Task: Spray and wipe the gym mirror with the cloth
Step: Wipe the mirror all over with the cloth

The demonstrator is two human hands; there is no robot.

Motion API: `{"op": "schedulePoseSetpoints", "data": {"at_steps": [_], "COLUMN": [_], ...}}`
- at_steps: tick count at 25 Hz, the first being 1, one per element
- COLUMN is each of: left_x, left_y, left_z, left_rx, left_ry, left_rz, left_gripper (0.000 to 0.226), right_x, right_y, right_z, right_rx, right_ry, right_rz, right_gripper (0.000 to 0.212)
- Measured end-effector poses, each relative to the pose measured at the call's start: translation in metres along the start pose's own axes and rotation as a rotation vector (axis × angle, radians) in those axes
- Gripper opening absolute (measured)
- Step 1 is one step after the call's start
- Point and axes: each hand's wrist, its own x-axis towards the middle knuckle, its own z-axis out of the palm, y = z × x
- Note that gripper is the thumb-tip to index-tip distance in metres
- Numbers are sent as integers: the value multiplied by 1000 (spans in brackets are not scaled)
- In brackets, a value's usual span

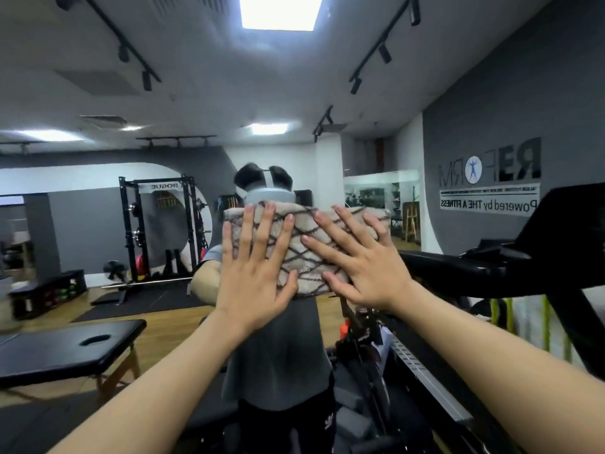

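The left hand [253, 273], fingers straight and spread wide, presses flat on the cloth [306, 247] against the mirror [98, 208]. At its three o'clock, the right hand [363, 267], equally splayed, presses the cloth's right half.

The room is evenly lit by ceiling panels [281, 11]; the nearest one is overexposed to pure white. Shadows are soft. The picture is slightly soft overall, with blur at the left edge, and straight lines bend near the borders.
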Motion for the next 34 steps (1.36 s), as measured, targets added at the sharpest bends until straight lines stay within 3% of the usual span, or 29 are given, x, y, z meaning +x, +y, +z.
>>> {"op": "schedulePoseSetpoints", "data": {"at_steps": [7,15,23,34], "left_x": [154,278,188,22], "left_y": [-4,-32,13,159], "left_z": [-15,-57,-22,41], "left_rx": [77,38,1,-78], "left_ry": [94,19,122,-1], "left_rz": [-74,-102,-17,17], "left_gripper": [83,85,77,83], "right_x": [95,183,79,-144], "right_y": [135,213,142,76], "right_z": [-20,-47,-23,12], "right_rx": [-62,4,50,72], "right_ry": [115,94,158,21], "right_rz": [7,72,221,171], "right_gripper": [65,64,60,65]}}
